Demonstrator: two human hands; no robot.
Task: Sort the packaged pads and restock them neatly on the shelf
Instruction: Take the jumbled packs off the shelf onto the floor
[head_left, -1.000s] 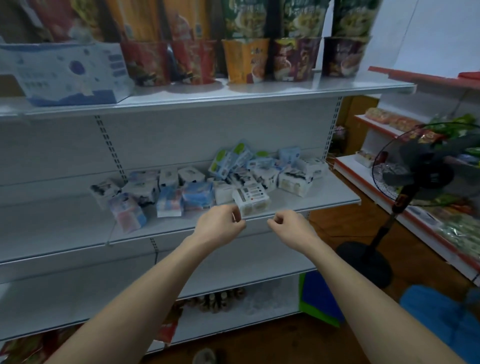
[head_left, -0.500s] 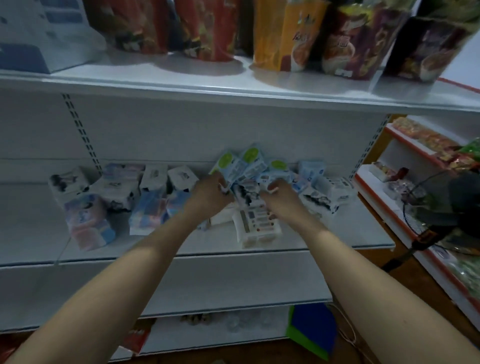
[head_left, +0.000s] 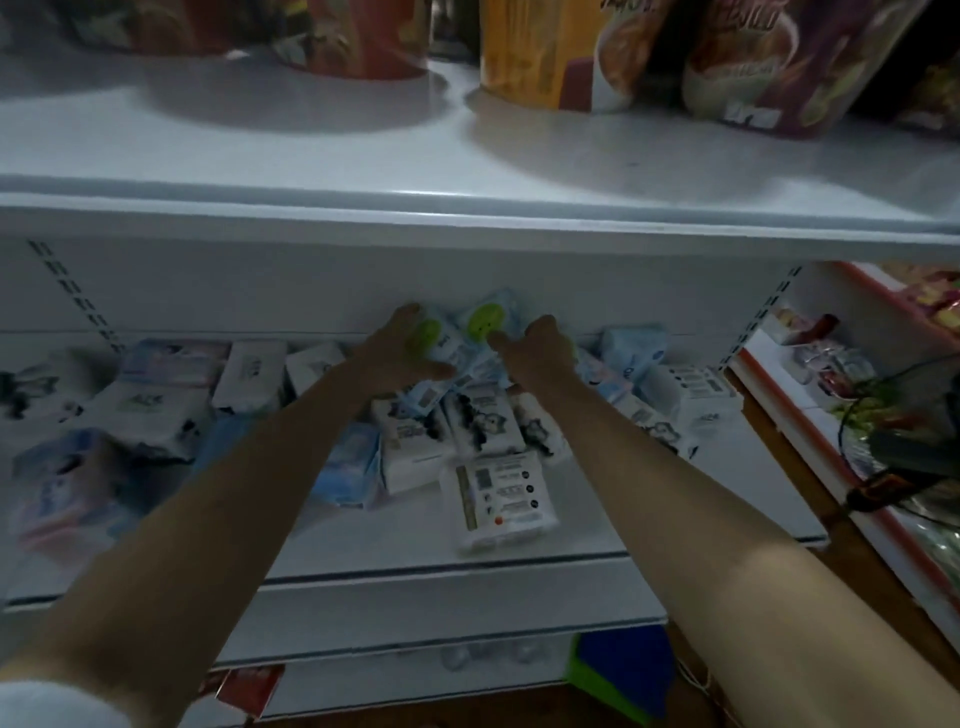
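Note:
Several packaged pads lie jumbled on the white middle shelf (head_left: 675, 525). At its back stand light-blue packs with green round labels (head_left: 485, 319). My left hand (head_left: 400, 351) grips the left green-label pack (head_left: 441, 345), thumb under it. My right hand (head_left: 540, 348) holds the packs beside it, fingers curled over them. In front lie white packs with a dark cartoon print (head_left: 485, 418), and a white pack with printed text (head_left: 501, 499) sits near the shelf's front edge. A blue pack (head_left: 348, 467) lies under my left forearm.
More white and pastel packs (head_left: 156, 400) spread over the shelf's left part, and white ones (head_left: 691, 395) on the right. The upper shelf (head_left: 467, 208) overhangs closely and carries snack pouches (head_left: 748, 62). A fan (head_left: 914, 447) and another rack stand right.
The view has come closer to the shelf. Both hands went from the shelf's front edge into the pile at the back and took hold of the green-label packs.

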